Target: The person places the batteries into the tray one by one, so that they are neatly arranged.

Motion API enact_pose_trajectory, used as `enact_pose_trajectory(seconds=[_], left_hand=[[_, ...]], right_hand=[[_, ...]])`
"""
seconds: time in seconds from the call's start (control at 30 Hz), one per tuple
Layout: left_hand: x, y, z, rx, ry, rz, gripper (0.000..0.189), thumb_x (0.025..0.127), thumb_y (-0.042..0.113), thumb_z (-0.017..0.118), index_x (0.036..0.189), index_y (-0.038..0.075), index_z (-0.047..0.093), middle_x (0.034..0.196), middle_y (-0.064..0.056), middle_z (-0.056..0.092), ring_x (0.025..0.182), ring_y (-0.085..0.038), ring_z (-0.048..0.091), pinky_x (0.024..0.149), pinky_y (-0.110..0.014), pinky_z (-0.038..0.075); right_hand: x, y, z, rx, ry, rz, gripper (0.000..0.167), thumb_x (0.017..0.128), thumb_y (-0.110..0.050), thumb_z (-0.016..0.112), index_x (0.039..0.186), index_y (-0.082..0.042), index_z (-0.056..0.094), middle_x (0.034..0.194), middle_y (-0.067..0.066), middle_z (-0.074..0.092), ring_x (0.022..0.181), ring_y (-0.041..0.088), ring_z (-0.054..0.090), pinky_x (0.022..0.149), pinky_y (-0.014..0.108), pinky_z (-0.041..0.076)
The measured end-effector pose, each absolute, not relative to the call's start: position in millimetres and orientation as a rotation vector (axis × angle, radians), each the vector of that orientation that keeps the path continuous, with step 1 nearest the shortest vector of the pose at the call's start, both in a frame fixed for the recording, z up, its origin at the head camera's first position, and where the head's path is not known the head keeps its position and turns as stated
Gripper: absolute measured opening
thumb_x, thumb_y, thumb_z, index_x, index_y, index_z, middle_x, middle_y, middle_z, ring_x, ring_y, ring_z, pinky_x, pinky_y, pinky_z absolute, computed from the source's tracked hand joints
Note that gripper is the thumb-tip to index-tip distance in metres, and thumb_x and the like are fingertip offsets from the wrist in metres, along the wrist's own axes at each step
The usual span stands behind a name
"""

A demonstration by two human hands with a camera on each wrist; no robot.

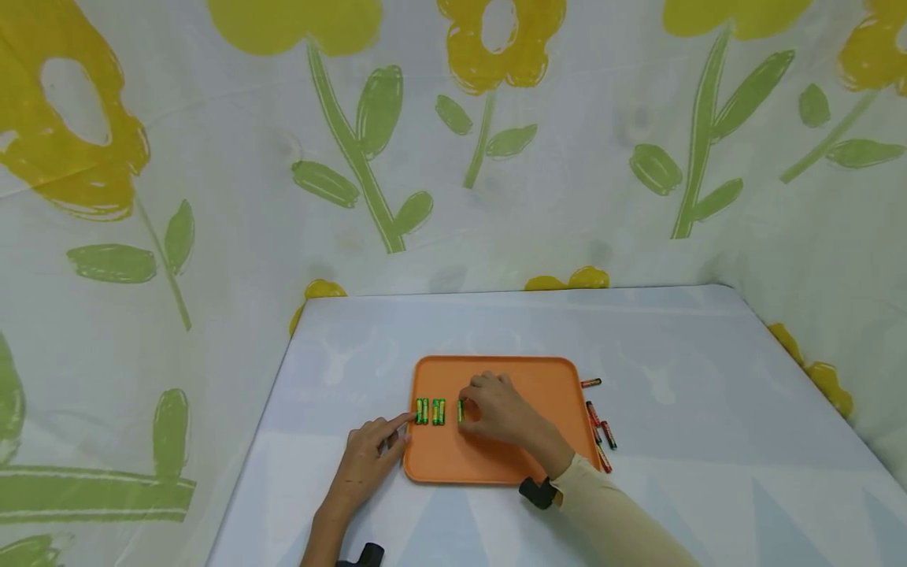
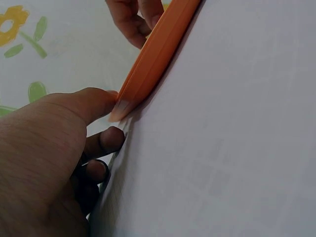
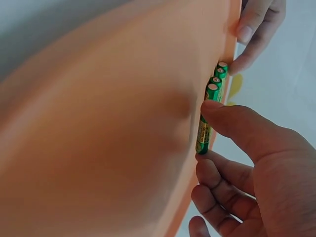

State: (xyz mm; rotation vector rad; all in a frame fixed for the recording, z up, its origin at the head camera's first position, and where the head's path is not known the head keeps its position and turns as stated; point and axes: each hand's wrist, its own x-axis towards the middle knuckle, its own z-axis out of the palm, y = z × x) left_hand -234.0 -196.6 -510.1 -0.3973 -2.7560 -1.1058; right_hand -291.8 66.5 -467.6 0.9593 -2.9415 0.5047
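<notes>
An orange tray (image 1: 538, 386) lies on the table. My right hand (image 1: 506, 413) is over its middle and pinches a green battery (image 1: 460, 412) by its ends, between thumb and finger. The right wrist view shows the held battery (image 3: 203, 133) close to the tray surface. To its left, two pairs of green batteries (image 1: 438, 412) stand side by side near the tray's left edge. My left hand (image 1: 364, 461) touches that edge, its index finger stretched out beside the leftmost battery (image 1: 419, 413). In the left wrist view the thumb rests on the tray rim (image 2: 158, 54).
Several red batteries (image 1: 608, 435) lie loosely on the white table (image 1: 680, 378) along the tray's right side, with one red battery (image 1: 591, 383) farther back. A curtain with yellow flowers (image 1: 506, 39) hangs behind and beside the table. Each wrist wears a black device (image 1: 538, 494).
</notes>
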Motion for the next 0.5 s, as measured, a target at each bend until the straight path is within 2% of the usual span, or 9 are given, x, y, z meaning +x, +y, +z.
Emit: enact_pose_trajectory(seconds=[0.5], left_hand=[[-233.8,-197.0,-510.2,-0.399,-2.759,-1.101,0.036,0.093,0.028,0.073,0.129,0.031,0.069,0.075,0.022,0.045,0.068,-0.004,0.039,0.074,-0.033,0.028]], right_hand=[[-296.6,55.7,-473.2,0.971,-2.912,0.445,0.036,0.082,-0.044,0.082,0.108,-0.020,0.073,0.090,-0.010,0.054,0.086,0.012,0.045,0.076,0.034,0.032]])
